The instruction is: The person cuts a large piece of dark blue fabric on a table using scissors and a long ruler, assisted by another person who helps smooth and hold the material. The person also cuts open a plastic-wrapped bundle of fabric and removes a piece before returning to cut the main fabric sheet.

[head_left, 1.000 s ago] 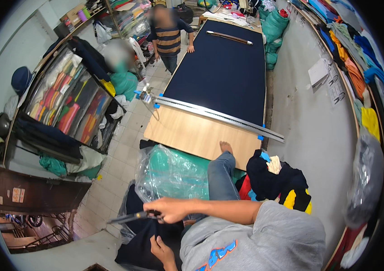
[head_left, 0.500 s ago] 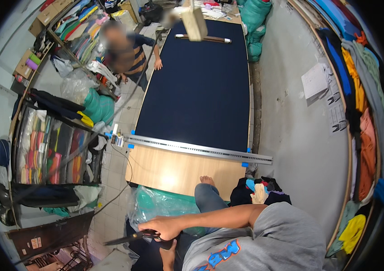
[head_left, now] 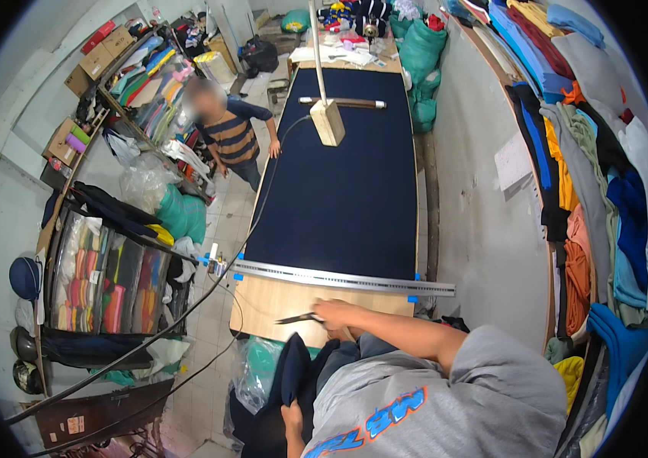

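Right hand (head_left: pixel 337 314) is closed around the handles of scissors (head_left: pixel 299 318), blades pointing to the person's left, over the bare wooden end of the table (head_left: pixel 263 305). Just beyond the hand lies a metal ruler (head_left: pixel 343 278) across the edge of the navy fabric (head_left: pixel 339 198). Left hand (head_left: pixel 291 417), low and near the body, grips dark cloth (head_left: pixel 293 370) hanging below the table edge.
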{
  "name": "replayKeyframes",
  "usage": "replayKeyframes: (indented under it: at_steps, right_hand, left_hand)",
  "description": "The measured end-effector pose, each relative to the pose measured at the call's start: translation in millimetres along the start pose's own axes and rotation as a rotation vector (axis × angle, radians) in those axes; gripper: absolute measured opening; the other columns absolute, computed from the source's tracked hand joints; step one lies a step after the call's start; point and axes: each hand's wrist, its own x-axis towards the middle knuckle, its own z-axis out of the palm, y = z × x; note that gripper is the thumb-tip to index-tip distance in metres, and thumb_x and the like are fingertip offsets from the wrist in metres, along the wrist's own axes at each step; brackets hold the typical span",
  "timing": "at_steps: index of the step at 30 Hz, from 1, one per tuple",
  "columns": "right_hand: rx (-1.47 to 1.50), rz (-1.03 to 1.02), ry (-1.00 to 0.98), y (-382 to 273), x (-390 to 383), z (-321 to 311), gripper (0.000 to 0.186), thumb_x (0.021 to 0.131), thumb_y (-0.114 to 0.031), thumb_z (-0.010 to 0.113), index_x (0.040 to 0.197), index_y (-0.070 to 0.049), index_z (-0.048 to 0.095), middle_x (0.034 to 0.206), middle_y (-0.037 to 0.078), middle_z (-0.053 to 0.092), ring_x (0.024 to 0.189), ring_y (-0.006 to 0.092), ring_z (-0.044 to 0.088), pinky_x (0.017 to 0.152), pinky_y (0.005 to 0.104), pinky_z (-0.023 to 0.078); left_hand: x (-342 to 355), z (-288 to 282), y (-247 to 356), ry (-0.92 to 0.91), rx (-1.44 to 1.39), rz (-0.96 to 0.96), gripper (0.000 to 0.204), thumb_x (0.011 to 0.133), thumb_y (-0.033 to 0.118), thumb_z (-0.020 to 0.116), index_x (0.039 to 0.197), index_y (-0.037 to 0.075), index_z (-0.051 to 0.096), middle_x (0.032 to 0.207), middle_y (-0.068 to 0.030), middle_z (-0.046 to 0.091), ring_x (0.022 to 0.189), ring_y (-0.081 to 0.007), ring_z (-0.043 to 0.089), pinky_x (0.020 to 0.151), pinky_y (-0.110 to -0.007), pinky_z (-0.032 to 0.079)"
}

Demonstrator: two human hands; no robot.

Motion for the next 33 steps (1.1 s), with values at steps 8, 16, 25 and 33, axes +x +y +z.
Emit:
replayKeyframes:
  at_steps: [8,16,25,33]
  right_hand:
    - [0.352,0.765,0.361,194,-189,72,0.045,0.090,-0.044,0.086,0.096,0.000,0.076,0.079,0.017,0.078,0.068,0.0292,0.080,0.069,0.0407,0.061]
    - [0.517,1.356,0.409,305,-330,186,0.061,0.090,-0.046,0.090,0.107,0.011,0.075,0.093,0.024,0.079,0.066,0.0337,0.080,0.064,0.0441,0.064]
    - [0.557,1.402,0.144,269,-366,162,0.089,0.079,-0.071,0.087,0.133,-0.001,0.075,0.141,0.025,0.071,0.133,0.0383,0.068,0.109,0.0466,0.054]
    - [0.824,1.401,0.404,265,-371,88,0.042,0.091,-0.043,0.085,0.095,-0.002,0.079,0.082,0.014,0.078,0.061,0.0242,0.076,0.065,0.0410,0.060]
  left_hand:
    - [33,-13,-68,-0.316,-0.100,-0.411,0.060,0.105,0.043,0.065,0.143,-0.003,0.063,0.125,-0.0200,0.075,0.106,-0.0343,0.074,0.091,-0.057,0.058]
    - [76,-13,-3,-0.508,-0.164,-0.485,0.062,0.095,0.048,0.078,0.138,0.004,0.070,0.134,-0.0155,0.076,0.121,-0.0301,0.073,0.106,-0.055,0.053]
    - [37,47,103,-0.399,0.031,-0.265,0.070,0.092,0.043,0.081,0.136,-0.009,0.064,0.128,-0.0208,0.074,0.105,-0.0331,0.074,0.090,-0.052,0.058]
    - [48,39,69,-0.305,-0.073,-0.452,0.074,0.092,0.038,0.075,0.149,-0.005,0.056,0.134,-0.0248,0.071,0.105,-0.0393,0.075,0.081,-0.053,0.062]
